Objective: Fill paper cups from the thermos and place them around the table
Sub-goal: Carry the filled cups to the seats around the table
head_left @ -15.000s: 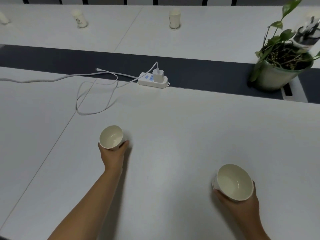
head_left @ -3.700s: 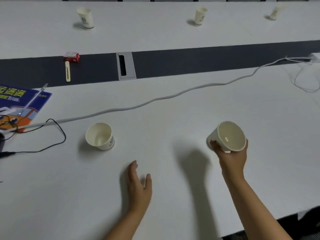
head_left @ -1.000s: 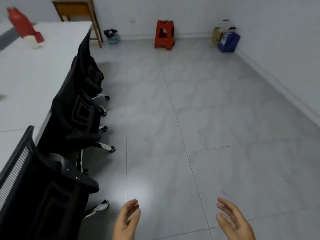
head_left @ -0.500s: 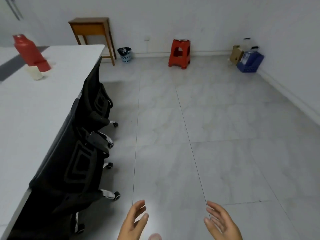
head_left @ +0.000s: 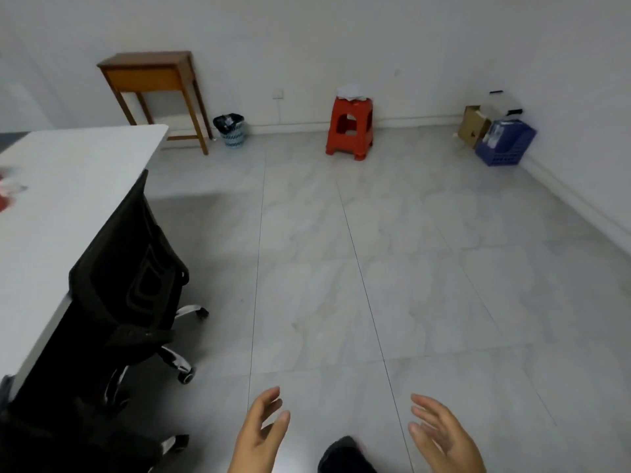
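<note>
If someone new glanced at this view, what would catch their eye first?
Probably the bright red plastic stool against the far wall, with the wooden side table to its left. Next, the left hand and right hand, open and holding nothing, low in the frame above the grey tiled floor.

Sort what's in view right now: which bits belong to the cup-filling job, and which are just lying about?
Job:
- long white table
- left hand, open and empty
- right hand, open and empty
- red blur at the table's left edge, too smeared to identify

Lying about:
- black mesh office chair
- brown wooden side table
- red plastic stool
- small bin
- blue plastic crate
</note>
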The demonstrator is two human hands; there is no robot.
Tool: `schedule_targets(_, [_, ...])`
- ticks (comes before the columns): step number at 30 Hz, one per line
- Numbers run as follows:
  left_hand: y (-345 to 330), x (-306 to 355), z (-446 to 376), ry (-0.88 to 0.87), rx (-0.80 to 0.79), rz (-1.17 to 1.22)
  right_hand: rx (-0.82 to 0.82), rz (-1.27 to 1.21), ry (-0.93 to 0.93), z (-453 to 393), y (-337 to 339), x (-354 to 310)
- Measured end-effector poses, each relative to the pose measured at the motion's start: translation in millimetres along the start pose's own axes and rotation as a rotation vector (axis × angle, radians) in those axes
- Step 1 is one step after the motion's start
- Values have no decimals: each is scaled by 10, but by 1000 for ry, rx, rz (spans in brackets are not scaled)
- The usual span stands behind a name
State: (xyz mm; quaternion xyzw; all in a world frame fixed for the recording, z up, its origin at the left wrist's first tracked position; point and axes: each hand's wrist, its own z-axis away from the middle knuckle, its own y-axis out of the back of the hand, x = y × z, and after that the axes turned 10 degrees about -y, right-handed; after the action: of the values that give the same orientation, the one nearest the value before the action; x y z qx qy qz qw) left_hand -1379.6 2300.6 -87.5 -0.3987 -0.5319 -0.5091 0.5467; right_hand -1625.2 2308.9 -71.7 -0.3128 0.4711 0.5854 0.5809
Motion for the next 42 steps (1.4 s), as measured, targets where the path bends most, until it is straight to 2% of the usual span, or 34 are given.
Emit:
schedule_targets(5, [-164,331,-1208,0,59,-15,-178,87,79,-1417,-291,-982])
schedule_targets(9, [-161,416,-2083,35,96,-6,-255,123,75,-2350,-597,-1378])
schedule_targets(15, [-20,487,-3750,23,161,0,-172,102,12,-3765,-1185,-1852])
schedule_targets(22, [211,1065,-5790,-69,151,51,-219,91,69,-5288,-1961,-2942])
schedule_targets(27, [269,1061,-6886,-27,181,60,-186,93,51,-6331,-2347,-3301])
schedule_targets(32, [366,1031,-8037,19,323,51,-309,112,61,-7640,-2820,-3759])
schedule_targets(36, [509,1289,-8882,-34,445,104,-466,184,166,-8632,-3302,-4444])
schedule_targets(42, [851,1328,-9588,29,664,96,-641,272,199,-9555,-4129,-4997])
